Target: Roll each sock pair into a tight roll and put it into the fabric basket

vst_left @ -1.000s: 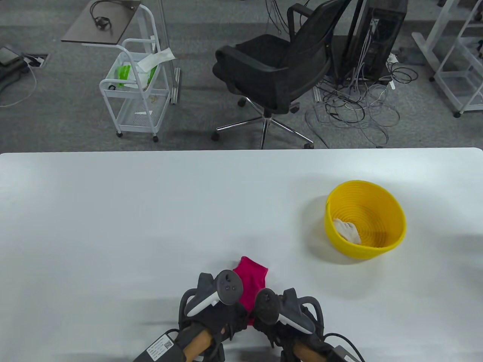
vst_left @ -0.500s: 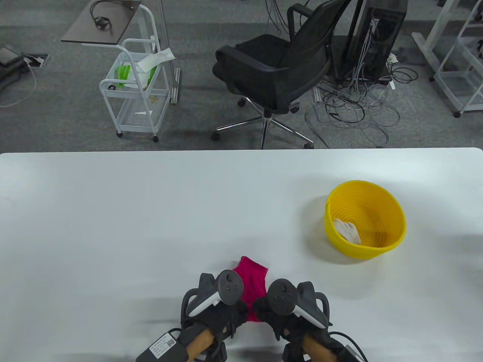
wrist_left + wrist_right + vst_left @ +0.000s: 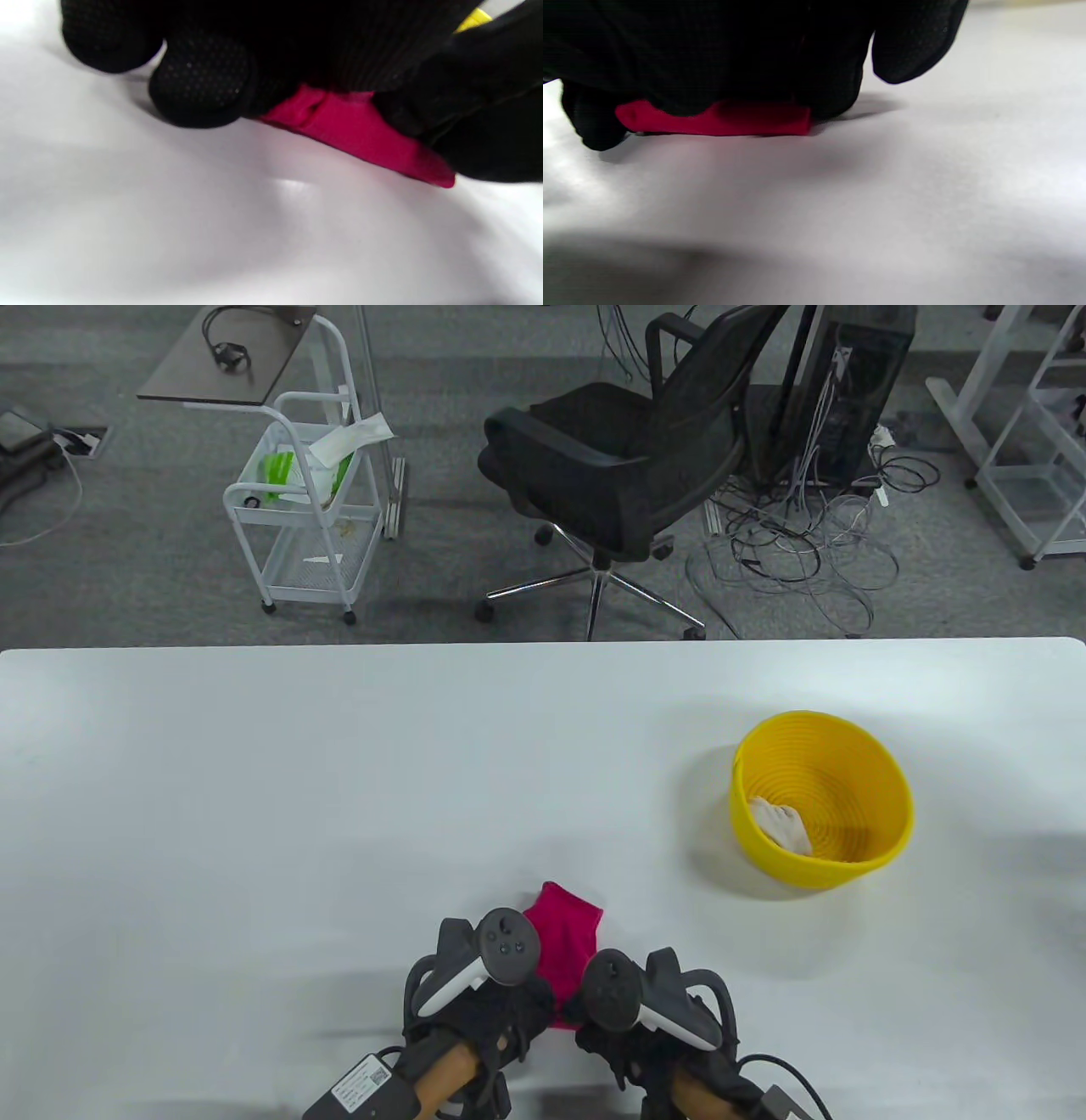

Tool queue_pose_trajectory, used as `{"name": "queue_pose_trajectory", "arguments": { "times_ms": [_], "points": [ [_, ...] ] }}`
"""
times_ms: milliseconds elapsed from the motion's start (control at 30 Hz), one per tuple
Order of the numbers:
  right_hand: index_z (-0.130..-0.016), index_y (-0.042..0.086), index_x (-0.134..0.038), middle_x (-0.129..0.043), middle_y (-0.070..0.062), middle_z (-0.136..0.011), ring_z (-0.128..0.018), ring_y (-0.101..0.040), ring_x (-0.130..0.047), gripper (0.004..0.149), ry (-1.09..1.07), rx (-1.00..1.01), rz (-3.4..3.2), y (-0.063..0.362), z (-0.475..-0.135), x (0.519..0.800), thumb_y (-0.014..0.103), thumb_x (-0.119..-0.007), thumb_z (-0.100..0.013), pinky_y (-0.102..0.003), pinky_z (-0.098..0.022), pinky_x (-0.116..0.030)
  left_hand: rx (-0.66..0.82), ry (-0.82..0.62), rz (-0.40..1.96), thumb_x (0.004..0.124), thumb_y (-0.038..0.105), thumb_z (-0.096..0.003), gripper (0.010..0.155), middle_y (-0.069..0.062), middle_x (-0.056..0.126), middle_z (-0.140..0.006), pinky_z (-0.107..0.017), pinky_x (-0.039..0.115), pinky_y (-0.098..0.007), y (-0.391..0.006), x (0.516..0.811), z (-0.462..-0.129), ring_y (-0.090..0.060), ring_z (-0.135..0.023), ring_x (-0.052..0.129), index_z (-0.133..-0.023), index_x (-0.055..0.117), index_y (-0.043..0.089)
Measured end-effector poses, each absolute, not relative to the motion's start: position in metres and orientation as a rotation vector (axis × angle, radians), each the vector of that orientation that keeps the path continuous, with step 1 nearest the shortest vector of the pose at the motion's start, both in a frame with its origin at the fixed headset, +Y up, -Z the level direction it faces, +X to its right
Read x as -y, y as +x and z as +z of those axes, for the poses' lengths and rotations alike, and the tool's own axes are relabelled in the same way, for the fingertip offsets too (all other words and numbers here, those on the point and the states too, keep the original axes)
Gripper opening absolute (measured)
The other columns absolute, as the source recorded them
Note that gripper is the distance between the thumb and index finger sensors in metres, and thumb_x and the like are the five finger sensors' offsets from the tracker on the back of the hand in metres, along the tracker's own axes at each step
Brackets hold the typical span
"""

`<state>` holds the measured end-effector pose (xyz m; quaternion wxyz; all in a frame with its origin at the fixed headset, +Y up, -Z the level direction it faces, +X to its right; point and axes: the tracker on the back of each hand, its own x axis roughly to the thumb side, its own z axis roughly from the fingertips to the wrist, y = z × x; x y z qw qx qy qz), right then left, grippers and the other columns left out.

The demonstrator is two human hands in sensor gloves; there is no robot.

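Observation:
A magenta sock pair [image 3: 567, 937] lies flat near the table's front edge, its far end pointing away from me. My left hand [image 3: 496, 1005] and right hand [image 3: 632, 1027] sit side by side over its near end, which the trackers hide in the table view. In the left wrist view, my gloved fingers [image 3: 199, 80] curl down onto the sock's folded edge [image 3: 356, 135]. The right wrist view shows fingers [image 3: 835, 84] curled over the sock [image 3: 725, 120], gripping it against the table. The yellow woven basket [image 3: 816, 872] stands to the right and holds a white sock roll [image 3: 782, 824].
The white table [image 3: 254, 814] stretches wide to the left and behind the sock. Beyond its far edge on the floor are a black office chair [image 3: 628, 466], a white wire cart [image 3: 301, 509] and a tangle of cables [image 3: 797, 551].
The right hand shifted forward and to the right half a second ago, then drew back toward the left hand. The left hand barely moved. The sock's far end stays put.

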<state>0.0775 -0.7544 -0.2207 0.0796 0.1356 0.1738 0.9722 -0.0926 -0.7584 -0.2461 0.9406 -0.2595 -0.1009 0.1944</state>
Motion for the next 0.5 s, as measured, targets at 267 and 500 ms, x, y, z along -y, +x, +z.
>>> {"name": "queue_pose_trajectory", "arguments": {
  "times_ms": [267, 500],
  "points": [
    [-0.080, 0.040, -0.085, -0.089, 0.013, -0.086, -0.073, -0.016, -0.094, 0.046, 0.359, -0.415, 2.944, 0.073, -0.220, 0.760, 0.046, -0.093, -0.034, -0.050, -0.061, -0.075, 0.216, -0.510, 0.390, 0.087, 0.044, -0.0352, 0.050, -0.006, 0.091, -0.081, -0.047, 0.077, -0.048, -0.095, 0.748, -0.243, -0.025, -0.054, 0.099, -0.082, 0.092, 0.029],
    [-0.082, 0.036, -0.084, -0.090, 0.010, -0.084, -0.070, -0.015, -0.095, 0.048, 0.354, -0.368, 2.993, 0.067, -0.220, 0.761, 0.045, -0.091, -0.036, -0.049, -0.060, -0.076, 0.237, -0.520, 0.332, 0.094, 0.045, -0.0308, 0.053, -0.005, 0.092, -0.079, -0.046, 0.078, -0.048, -0.090, 0.757, -0.246, -0.024, -0.053, 0.100, -0.080, 0.091, 0.028]
  ]
}}
